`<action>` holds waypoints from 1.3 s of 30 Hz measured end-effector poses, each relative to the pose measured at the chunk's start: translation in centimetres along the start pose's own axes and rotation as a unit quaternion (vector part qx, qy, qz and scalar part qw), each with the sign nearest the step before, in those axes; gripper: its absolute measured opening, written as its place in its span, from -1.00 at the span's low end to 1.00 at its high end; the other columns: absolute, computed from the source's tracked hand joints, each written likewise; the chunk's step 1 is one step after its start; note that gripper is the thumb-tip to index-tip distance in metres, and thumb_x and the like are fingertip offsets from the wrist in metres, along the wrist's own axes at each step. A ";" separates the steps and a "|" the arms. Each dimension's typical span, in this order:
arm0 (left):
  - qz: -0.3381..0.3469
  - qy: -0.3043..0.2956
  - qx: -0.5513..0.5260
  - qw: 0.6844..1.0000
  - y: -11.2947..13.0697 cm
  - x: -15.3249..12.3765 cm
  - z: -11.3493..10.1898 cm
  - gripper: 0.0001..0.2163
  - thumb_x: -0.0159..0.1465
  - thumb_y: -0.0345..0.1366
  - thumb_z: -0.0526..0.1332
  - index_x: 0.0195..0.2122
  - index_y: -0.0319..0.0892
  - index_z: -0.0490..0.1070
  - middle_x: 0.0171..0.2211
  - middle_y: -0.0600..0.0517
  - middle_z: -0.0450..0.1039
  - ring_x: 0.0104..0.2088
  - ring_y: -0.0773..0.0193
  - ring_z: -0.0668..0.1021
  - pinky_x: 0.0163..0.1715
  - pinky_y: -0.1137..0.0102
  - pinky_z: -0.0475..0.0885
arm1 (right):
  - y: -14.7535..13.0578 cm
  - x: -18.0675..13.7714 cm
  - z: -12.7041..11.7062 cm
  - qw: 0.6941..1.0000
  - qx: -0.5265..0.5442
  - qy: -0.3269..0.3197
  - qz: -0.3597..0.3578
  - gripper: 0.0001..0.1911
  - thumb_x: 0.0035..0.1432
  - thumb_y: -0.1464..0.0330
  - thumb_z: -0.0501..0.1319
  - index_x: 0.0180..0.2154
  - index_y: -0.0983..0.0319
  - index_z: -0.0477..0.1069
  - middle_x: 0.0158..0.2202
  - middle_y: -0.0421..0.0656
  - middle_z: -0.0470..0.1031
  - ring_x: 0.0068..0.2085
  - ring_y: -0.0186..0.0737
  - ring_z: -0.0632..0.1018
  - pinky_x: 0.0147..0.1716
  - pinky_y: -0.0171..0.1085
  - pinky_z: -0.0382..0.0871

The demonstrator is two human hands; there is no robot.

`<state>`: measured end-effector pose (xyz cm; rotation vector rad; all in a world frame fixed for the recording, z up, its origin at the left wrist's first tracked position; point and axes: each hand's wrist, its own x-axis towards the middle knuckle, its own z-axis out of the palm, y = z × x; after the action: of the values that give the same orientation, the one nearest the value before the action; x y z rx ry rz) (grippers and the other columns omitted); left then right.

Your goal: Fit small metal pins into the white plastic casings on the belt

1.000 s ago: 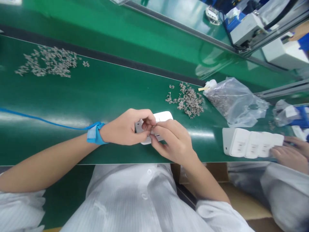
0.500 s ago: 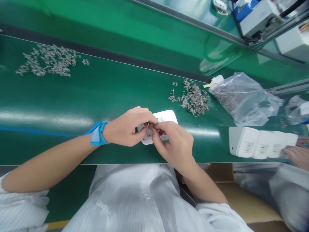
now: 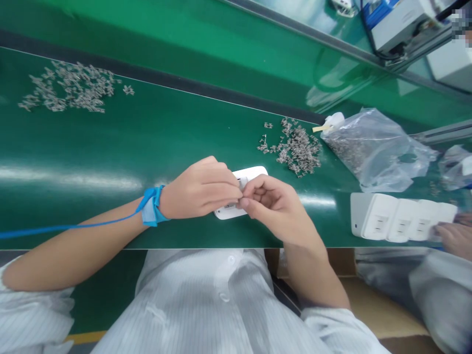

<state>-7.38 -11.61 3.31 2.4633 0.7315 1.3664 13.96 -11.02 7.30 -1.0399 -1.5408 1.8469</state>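
Observation:
A white plastic housing lies on the green bench in front of me, partly covered by both hands. Over its left part is my left hand, fingers bent down and closed; whatever is between them is hidden. My right hand comes in from the right, thumb and forefinger pinched together above the housing and meeting the left fingertips. Anything in that pinch is too small to make out. A blue wrist strap with a cord circles my left wrist.
Small metal parts form a pile ahead to the right and another pile at the far left. A clear plastic bag of parts lies right. Below it stands a row of white socket housings, beside another person's hand.
My left hand has rolled over so its back faces up and its fingers point down. The right hand has turned, its pinch shifting slightly right. My view has moved slightly.

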 end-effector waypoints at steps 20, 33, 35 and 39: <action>0.122 -0.005 0.174 0.977 0.3 -0.1 -0.2 -0.83 0.37 -0.43 0.10 -0.28 -0.14 0.46 -0.42 0.06 0.54 -0.43 0.34 0.52 -0.41 0.28 0.34 | -0.2 0.6 -0.3 0.995 0.071 -0.053 0.040 -0.86 0.21 0.43 0.35 -0.28 0.23 0.39 -0.44 -0.30 0.42 -0.43 -0.49 0.45 -0.43 -0.45 0.36; 0.114 -0.003 0.254 0.960 -0.2 -1.0 -0.2 -0.85 0.33 -0.34 0.20 -0.42 -0.08 0.40 -0.52 0.14 0.44 -0.53 0.37 0.44 -0.46 0.26 0.22 | -0.1 0.3 2.2 0.997 -0.034 0.053 -0.043 -0.85 0.30 0.34 0.23 -0.19 0.15 0.23 -0.44 -0.32 0.37 -0.49 -0.43 0.42 -0.54 -0.39 0.28; 0.122 -0.012 0.276 0.953 -0.2 -1.0 -0.1 -0.85 0.32 -0.35 0.20 -0.42 -0.08 0.40 -0.52 0.14 0.43 -0.54 0.38 0.40 -0.46 0.26 0.21 | -0.2 0.3 2.0 0.980 -0.148 0.087 -0.098 -0.91 0.31 0.38 0.20 -0.18 0.15 0.28 -0.36 -0.25 0.40 -0.42 -0.38 0.45 -0.47 -0.34 0.35; 0.112 -0.012 0.274 0.955 -0.1 -0.8 0.1 -0.81 0.31 -0.39 0.20 -0.47 -0.13 0.36 -0.56 0.11 0.35 -0.55 0.37 0.34 -0.46 0.25 0.19 | -0.7 -0.1 0.8 0.849 -0.434 0.079 -0.291 -0.89 0.26 0.44 0.24 -0.16 0.18 0.39 -0.17 -0.09 0.47 -0.20 -0.24 0.51 -0.25 -0.22 0.44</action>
<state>-7.69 -11.95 2.68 3.0683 0.9565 1.3423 13.32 -11.40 8.02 -0.8662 -2.3120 0.6027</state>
